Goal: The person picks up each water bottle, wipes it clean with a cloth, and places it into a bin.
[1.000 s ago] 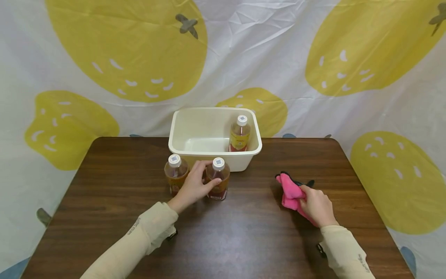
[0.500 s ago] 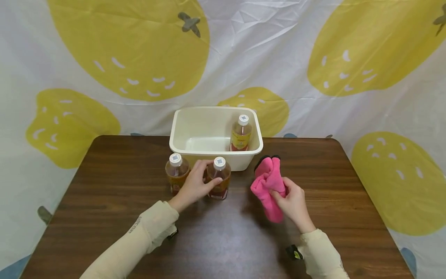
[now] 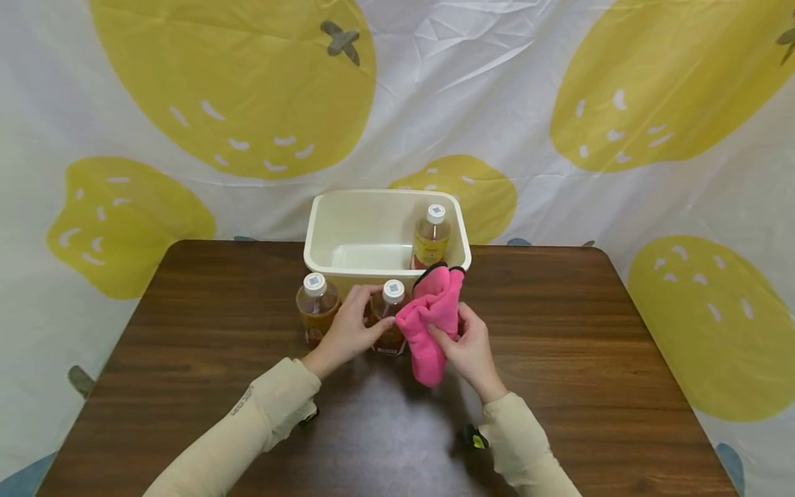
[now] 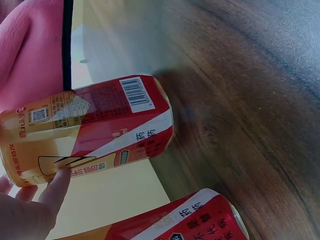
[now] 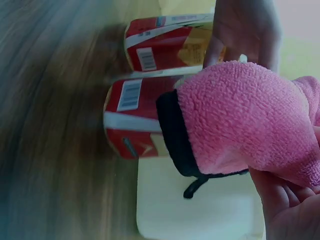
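My left hand (image 3: 349,331) grips a bottle (image 3: 393,291) with a white cap, thumb on the near side and fingers behind it. The bottle stands upright on the table, and its red and yellow label (image 4: 100,122) shows in the left wrist view. My right hand (image 3: 470,348) pinches a folded pink cloth (image 3: 435,310) with black edging. In the head view the cloth overlaps this bottle's right side. Fluffy pile and a small black loop show on the cloth (image 5: 245,117) in the right wrist view. A second capped bottle (image 3: 318,310) stands just left of my left hand.
Behind the two bottles, a cream plastic basin (image 3: 348,270) stands at the back of the brown wooden table (image 3: 559,331). Another bottle (image 3: 431,241) with a yellow label stands inside its right end. A lemon-print curtain (image 3: 484,90) hangs close behind the table.
My right hand has lifted the pink cloth and carried it left across the table to the gripped bottle. The left hand has stayed in place on that bottle.
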The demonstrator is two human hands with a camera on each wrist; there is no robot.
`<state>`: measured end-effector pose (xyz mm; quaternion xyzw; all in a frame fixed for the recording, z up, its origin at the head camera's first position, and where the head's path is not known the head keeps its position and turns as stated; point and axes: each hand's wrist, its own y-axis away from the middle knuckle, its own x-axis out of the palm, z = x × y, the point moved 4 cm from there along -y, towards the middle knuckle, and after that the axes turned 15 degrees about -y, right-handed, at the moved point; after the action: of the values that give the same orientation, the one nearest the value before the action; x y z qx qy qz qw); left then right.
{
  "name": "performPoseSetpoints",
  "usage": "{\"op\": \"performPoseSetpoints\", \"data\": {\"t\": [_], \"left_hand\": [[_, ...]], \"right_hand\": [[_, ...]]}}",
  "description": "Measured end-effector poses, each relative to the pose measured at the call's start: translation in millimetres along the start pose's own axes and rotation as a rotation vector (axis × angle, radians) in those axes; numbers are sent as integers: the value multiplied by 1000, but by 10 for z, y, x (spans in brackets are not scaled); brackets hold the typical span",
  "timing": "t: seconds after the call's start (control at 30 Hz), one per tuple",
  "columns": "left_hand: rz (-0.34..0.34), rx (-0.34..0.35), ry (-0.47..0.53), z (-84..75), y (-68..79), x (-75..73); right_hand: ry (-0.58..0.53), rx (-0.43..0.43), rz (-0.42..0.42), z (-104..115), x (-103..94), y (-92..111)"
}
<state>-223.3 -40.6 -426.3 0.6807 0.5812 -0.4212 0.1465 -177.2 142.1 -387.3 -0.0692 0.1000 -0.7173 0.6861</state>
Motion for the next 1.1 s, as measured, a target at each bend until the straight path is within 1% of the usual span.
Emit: {"op": "performPoseSetpoints", "data": {"t": [0.17, 0.33, 0.43, 0.6, 0.7, 0.8, 0.97, 1.1], "left_hand": [[-28, 8, 17, 6, -5, 3], [-33, 14, 22, 21, -6, 16], [-40, 35, 20, 27, -2, 31], [-39, 68, 5, 26, 1, 54], [-24, 63, 23, 16, 6, 45], [-28, 59, 38, 0, 14, 23], [-47, 60, 3, -10, 13, 24], [-43, 57, -3, -9, 0, 43]], "right_hand": [[21, -33, 12, -33, 89, -57], [74, -56, -7, -248, 104, -125], [123, -65, -15, -359, 106, -153], [182, -128, -6, -376, 135, -162], [207, -166, -1, -376, 149, -163], [221, -173, 2, -381, 161, -162], [236, -164, -13, -376, 174, -125], [260, -196, -46, -387, 176, -66]]}}
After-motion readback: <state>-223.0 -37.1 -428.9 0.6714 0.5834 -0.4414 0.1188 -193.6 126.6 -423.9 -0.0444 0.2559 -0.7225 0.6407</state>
